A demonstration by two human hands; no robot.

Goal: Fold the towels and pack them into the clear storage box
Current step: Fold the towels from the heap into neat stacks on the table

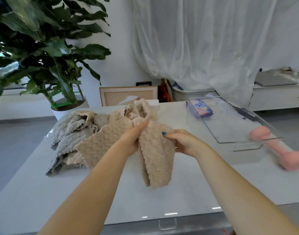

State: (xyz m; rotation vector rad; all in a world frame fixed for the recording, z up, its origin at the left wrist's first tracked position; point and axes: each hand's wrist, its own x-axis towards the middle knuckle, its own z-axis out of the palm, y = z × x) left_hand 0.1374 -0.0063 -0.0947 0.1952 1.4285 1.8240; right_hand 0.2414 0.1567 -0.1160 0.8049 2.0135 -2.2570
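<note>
2 hands hold 1 beige towel [156, 158] above the middle of the white tabletop [187, 189]. The left hand [132, 139] grips a bunched fold of it, fingers reaching up along the fluffy cloth, with the thumb hidden behind it. The right hand [181, 143] pinches the towel's right edge, its thumb on the front of the cloth and its fingers behind. The 2 hands are close together. Below them the towel hangs in a long doubled fold whose lower end reaches the tabletop. Its left part spreads onto a pile of towels [69, 139].

That pile, grey and beige and crumpled, lies on the left half of the tabletop, running from near the far left corner toward the left edge.

The clear storage box [230, 126] sits toward the far right corner, well apart from the hands, its long side running along the right edge. Inside it, at its far end, lies 1 blue and pink packet [201, 108].

A pink dumbbell-shaped thing [284, 153], blurred, lies at the right edge just beside the box's near corner. Whether it touches the box cannot be told.

Beyond the far edge stand a large leafy plant [43, 48] in a white pot, a framed picture [118, 95] leaning upright and a sheer white curtain [204, 39].
</note>
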